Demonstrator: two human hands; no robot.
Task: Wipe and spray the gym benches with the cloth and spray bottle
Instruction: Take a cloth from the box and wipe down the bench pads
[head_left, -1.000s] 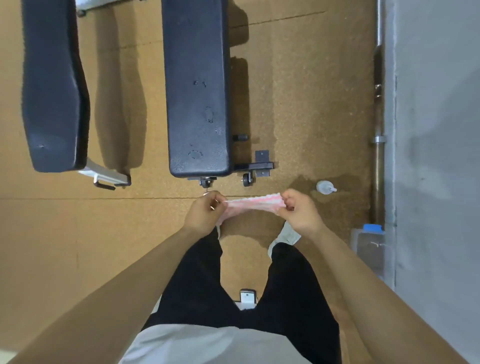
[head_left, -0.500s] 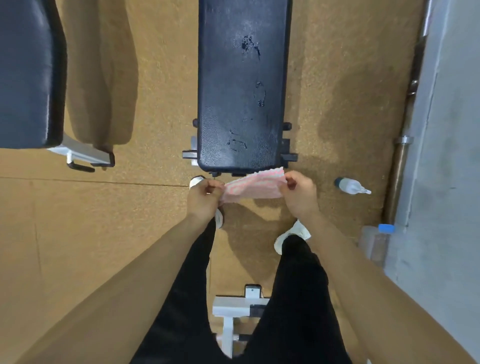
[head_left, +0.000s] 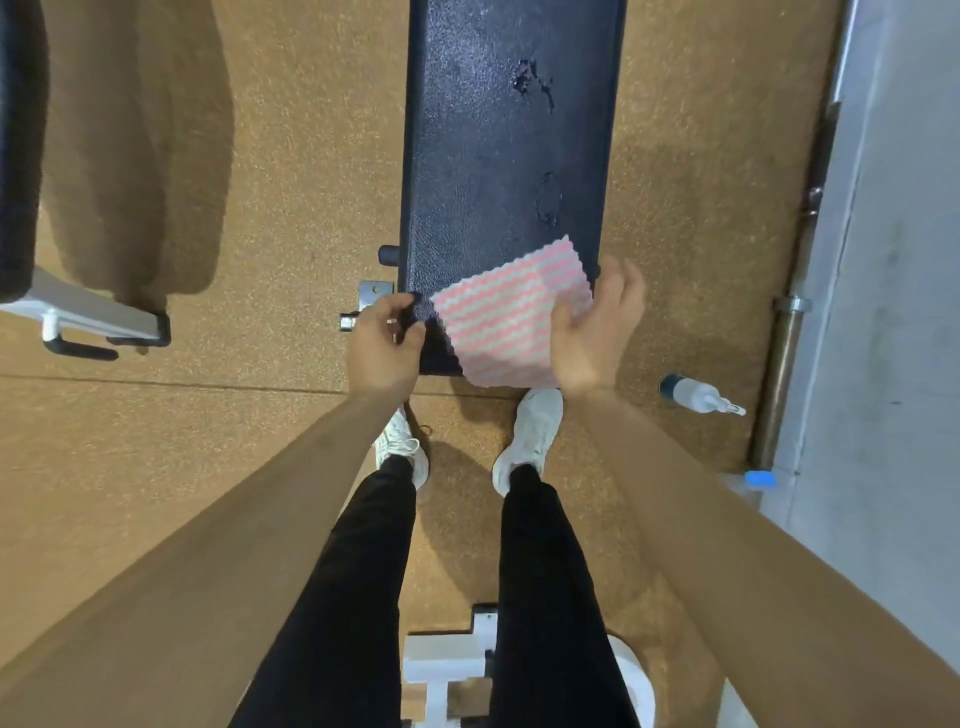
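Note:
A pink-and-white wavy-striped cloth (head_left: 511, 322) lies spread flat over the near end of a dark padded gym bench (head_left: 498, 145), which has wet marks further up. My right hand (head_left: 597, 332) holds the cloth's right edge, with the fingers fanned beside the bench's right side. My left hand (head_left: 384, 348) is curled at the bench's near left corner, a thin strip of pad away from the cloth. The small clear spray bottle (head_left: 698, 397) lies on its side on the floor to the right, apart from both hands.
A second dark bench (head_left: 15, 156) with a white foot (head_left: 98, 317) stands at the far left. A barbell (head_left: 784, 353) runs along the grey wall on the right, with a blue-capped container (head_left: 758, 480) near it. A white frame (head_left: 441, 665) sits between my legs on the cork-coloured floor.
I have stepped closer to the bench. The cloth, earlier stretched between both hands, now lies opened on the bench's near end. My left hand has come off the cloth.

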